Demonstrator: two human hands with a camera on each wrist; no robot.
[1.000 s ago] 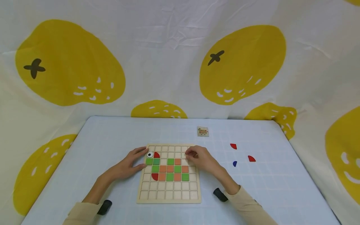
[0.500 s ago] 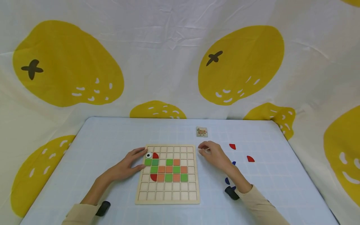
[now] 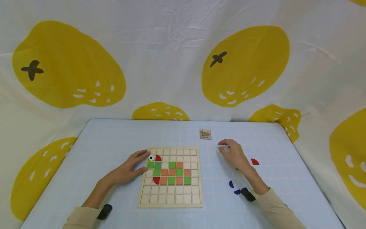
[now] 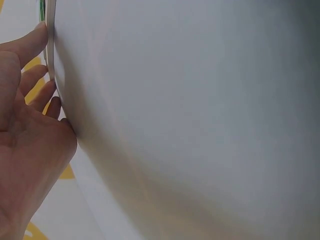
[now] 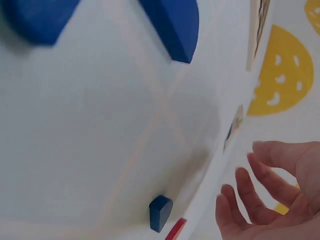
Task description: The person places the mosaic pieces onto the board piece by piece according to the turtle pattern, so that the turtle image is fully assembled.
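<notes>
A square wooden grid board (image 3: 170,200) bears green and orange square tiles (image 3: 179,172), two red quarter-round tiles (image 3: 156,180) and a round eye tile (image 3: 151,158). My left hand (image 3: 127,168) touches the board's left edge, thumb and fingers spread. In the left wrist view, the thumb lies along the board's side. My right hand (image 3: 234,156) hovers right of the board, fingers loosely curved, nothing held. Under its forearm lie small blue half-round pieces (image 3: 231,184); another blue piece (image 5: 161,213) shows in the right wrist view. A red quarter-round piece (image 3: 255,162) lies to its right.
A small picture card (image 3: 205,134) lies behind the board. Dark wrist cameras (image 3: 247,194) sit beside both forearms. The table (image 3: 160,133) has a pale cloth, and a curtain (image 3: 166,63) with yellow fruit prints hangs behind it.
My right hand has moved off the board's right side, rightward over the table, now covering one red piece. Two blue pieces have come out from behind its forearm. My left hand stays put.
</notes>
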